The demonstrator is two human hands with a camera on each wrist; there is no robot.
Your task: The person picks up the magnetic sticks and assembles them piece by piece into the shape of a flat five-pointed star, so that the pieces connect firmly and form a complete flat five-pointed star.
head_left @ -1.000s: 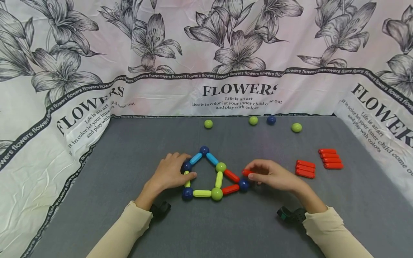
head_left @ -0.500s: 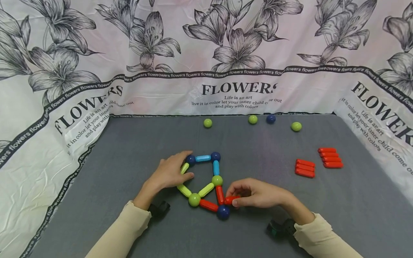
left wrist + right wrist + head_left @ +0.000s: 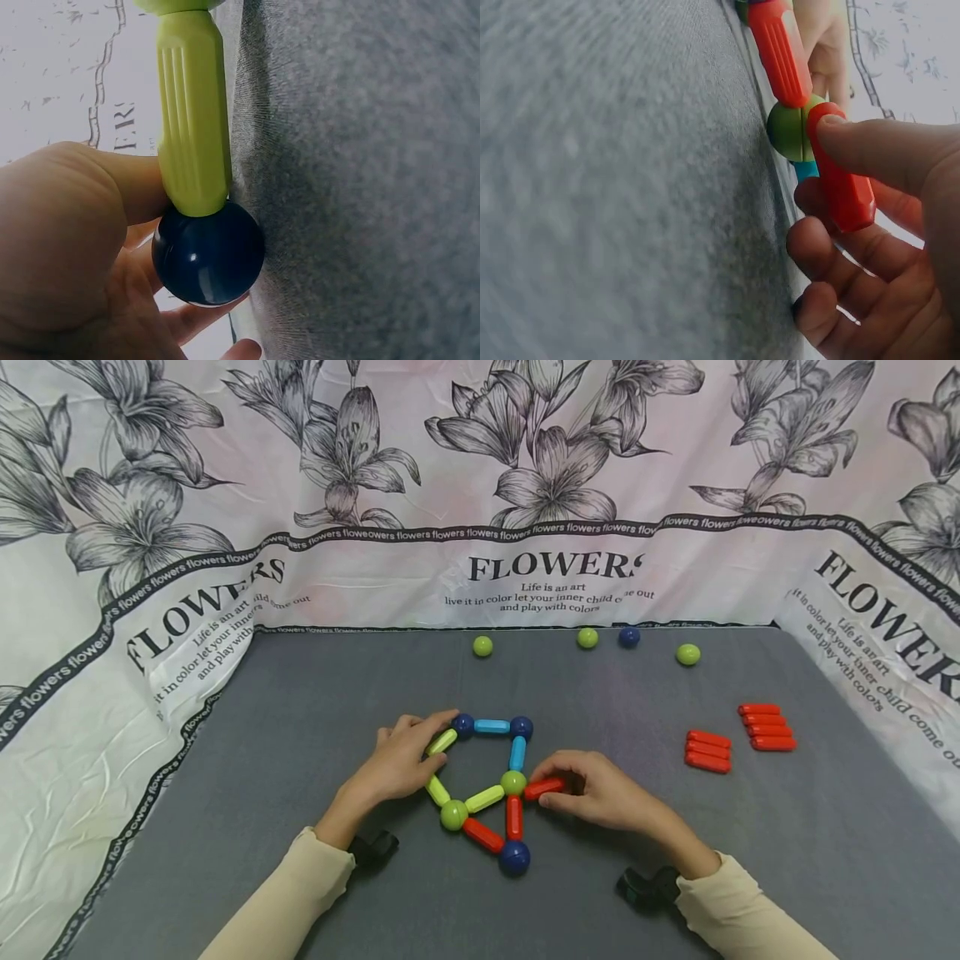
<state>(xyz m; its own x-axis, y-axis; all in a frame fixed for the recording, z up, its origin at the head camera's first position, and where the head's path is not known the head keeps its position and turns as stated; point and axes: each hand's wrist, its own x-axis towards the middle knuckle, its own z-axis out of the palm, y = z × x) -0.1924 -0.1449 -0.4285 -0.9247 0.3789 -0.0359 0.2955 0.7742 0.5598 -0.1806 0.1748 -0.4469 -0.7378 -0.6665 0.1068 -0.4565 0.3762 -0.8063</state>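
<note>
My left hand (image 3: 397, 762) holds the left corner of a frame of magnetic rods and balls, its thumb and fingers around a dark blue ball (image 3: 208, 255) hidden in the head view. A yellow-green rod (image 3: 193, 112) joins that ball. My right hand (image 3: 600, 789) pinches a red magnetic rod (image 3: 543, 788) between thumb and fingers. One end of this rod is at the green ball (image 3: 513, 783), seemingly touching it. From that ball, another red rod (image 3: 513, 818) runs to the near blue ball (image 3: 514, 858). Light blue rods (image 3: 492, 727) form the far side.
Two groups of red rods (image 3: 708, 752) lie at the right, the other red rod group (image 3: 768, 727) farther back. Along the back edge sit several loose balls, among them a green ball (image 3: 482, 646) and a blue ball (image 3: 629, 637). A flower-printed cloth (image 3: 555, 577) rises behind the grey tabletop (image 3: 315, 677).
The frame has turned clockwise, bringing its blue corner ball nearer the front. My right hand has moved left with the red rod, then up to the green ball. My left hand keeps its hold.
</note>
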